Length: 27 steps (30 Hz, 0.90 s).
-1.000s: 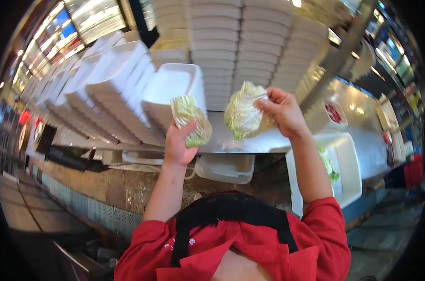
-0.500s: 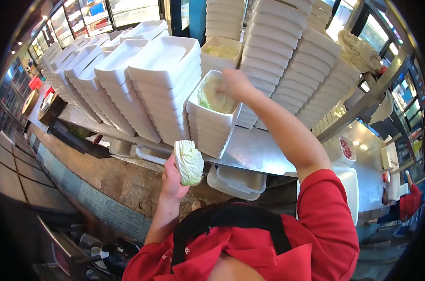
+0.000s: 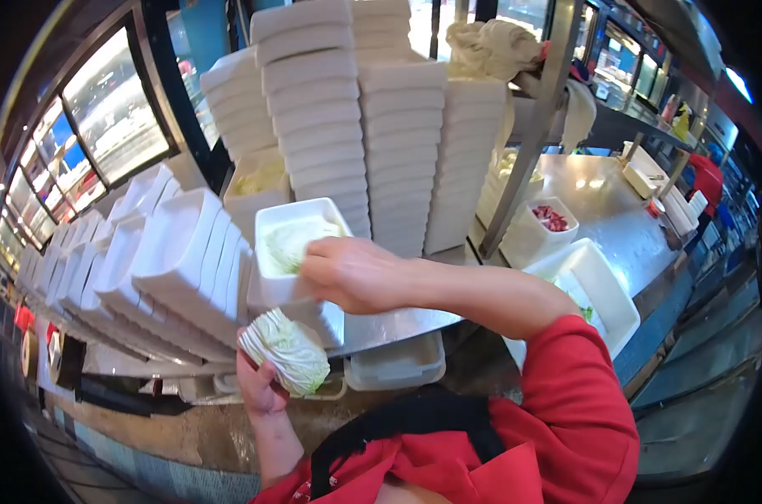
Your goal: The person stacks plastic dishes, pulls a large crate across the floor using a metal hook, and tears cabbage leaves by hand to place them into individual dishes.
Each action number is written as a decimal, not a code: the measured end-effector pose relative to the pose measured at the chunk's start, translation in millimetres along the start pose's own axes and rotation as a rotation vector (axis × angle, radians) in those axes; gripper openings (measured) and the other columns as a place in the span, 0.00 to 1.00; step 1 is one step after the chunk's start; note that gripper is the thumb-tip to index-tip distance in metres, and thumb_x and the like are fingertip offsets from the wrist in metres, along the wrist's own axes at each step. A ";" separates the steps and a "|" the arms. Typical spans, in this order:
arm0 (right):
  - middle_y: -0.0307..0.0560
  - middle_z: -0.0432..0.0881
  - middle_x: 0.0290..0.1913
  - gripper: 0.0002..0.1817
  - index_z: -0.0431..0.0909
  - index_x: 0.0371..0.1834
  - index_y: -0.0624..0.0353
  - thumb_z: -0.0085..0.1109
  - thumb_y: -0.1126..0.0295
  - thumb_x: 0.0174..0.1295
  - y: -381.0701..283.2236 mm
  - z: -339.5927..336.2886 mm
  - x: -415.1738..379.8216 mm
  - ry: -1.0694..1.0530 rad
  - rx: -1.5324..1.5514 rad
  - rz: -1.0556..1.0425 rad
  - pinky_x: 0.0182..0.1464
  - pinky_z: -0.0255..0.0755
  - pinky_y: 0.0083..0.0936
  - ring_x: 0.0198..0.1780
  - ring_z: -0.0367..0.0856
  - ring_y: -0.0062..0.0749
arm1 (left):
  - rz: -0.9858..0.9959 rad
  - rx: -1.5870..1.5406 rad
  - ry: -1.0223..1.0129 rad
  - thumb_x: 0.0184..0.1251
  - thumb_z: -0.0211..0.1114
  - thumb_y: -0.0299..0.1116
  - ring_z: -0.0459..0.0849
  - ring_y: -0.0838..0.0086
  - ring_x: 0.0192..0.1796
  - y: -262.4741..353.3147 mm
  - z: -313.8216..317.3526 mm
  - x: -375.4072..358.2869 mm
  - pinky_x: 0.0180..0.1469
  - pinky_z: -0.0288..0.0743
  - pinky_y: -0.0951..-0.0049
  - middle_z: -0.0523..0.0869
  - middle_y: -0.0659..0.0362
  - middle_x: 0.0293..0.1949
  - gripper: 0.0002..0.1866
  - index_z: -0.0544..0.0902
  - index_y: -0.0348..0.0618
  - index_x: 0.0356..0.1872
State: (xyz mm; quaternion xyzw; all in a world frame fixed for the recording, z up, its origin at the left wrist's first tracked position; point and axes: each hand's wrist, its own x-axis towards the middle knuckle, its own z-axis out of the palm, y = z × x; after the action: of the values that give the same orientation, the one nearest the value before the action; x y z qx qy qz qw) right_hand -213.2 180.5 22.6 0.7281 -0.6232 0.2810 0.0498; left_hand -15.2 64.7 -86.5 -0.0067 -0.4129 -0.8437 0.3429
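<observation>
My left hand (image 3: 262, 388) is wrapped round a bundle of pale green napa cabbage (image 3: 287, 354), low in front of the stacked trays. Just above it, a white tray (image 3: 268, 286) tops a short stack and has cabbage leaves (image 3: 295, 242) lying in it. My right hand (image 3: 352, 273) is over the near right edge of that tray, slightly blurred. Its fingers are curled and closed, and their tips are partly hidden, so whatever they hold cannot be made out.
Tall stacks of white trays (image 3: 314, 126) stand behind, with more stacks (image 3: 175, 244) at left. To the right are a metal post (image 3: 536, 126), a tub of red pieces (image 3: 551, 220) and a large white bin (image 3: 604, 290). A clear plastic tub (image 3: 396, 363) sits below the counter.
My view has turned to the right. My right hand has moved from inside the tray to its near edge. The cabbage in my left hand is now tilted and closer to the tray.
</observation>
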 end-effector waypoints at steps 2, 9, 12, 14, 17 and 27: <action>0.51 0.74 0.30 0.07 0.73 0.27 0.62 0.60 0.74 0.46 -10.3 -53.5 -31.4 0.059 -0.037 -0.057 0.38 0.71 0.38 0.36 0.76 0.48 | 0.020 0.012 -0.023 0.48 0.73 0.28 0.77 0.61 0.53 -6.6 2.3 6.2 0.56 0.72 0.57 0.75 0.50 0.51 0.33 0.64 0.37 0.54; 0.45 0.76 0.32 0.12 0.75 0.31 0.61 0.67 0.78 0.42 9.7 -212.1 -53.2 0.160 -0.493 0.005 0.37 0.72 0.32 0.37 0.77 0.43 | -0.181 -0.031 0.015 0.52 0.64 0.21 0.77 0.62 0.54 -28.6 24.3 19.6 0.58 0.71 0.60 0.75 0.51 0.53 0.28 0.65 0.37 0.55; 0.45 0.76 0.31 0.11 0.76 0.33 0.64 0.64 0.78 0.45 53.8 -256.8 -39.9 0.159 -0.458 0.234 0.41 0.70 0.30 0.37 0.77 0.39 | -0.312 -0.067 0.008 0.58 0.57 0.22 0.75 0.61 0.57 -39.2 36.4 23.8 0.61 0.68 0.61 0.74 0.49 0.54 0.27 0.62 0.35 0.60; 0.46 0.77 0.30 0.11 0.77 0.35 0.64 0.63 0.77 0.46 96.0 -272.7 -37.6 0.162 -0.512 0.278 0.42 0.70 0.29 0.37 0.76 0.37 | -0.333 -0.080 0.041 0.58 0.55 0.22 0.75 0.61 0.57 -43.1 44.3 19.3 0.61 0.68 0.61 0.74 0.49 0.55 0.26 0.62 0.34 0.60; 0.50 0.80 0.31 0.11 0.77 0.35 0.64 0.63 0.72 0.48 154.4 -276.4 -45.2 0.162 -0.470 0.278 0.39 0.70 0.31 0.35 0.78 0.40 | -0.364 -0.119 0.073 0.57 0.52 0.23 0.74 0.59 0.58 -37.1 56.6 16.7 0.62 0.66 0.60 0.73 0.47 0.56 0.27 0.61 0.32 0.60; 0.53 0.80 0.40 0.14 0.78 0.37 0.64 0.63 0.68 0.47 219.0 -269.2 -61.8 0.168 -0.340 0.361 0.48 0.69 0.30 0.45 0.77 0.41 | -0.153 0.152 -0.271 0.51 0.58 0.19 0.73 0.61 0.59 13.1 148.6 94.3 0.64 0.65 0.61 0.72 0.48 0.56 0.34 0.58 0.33 0.62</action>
State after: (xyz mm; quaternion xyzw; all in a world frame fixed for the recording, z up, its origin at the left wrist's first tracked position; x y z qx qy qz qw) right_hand -515.5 300.8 158.0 0.5603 -0.7750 0.2361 0.1722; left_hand -120.1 109.2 48.2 -0.0631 -0.5173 -0.8250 0.2185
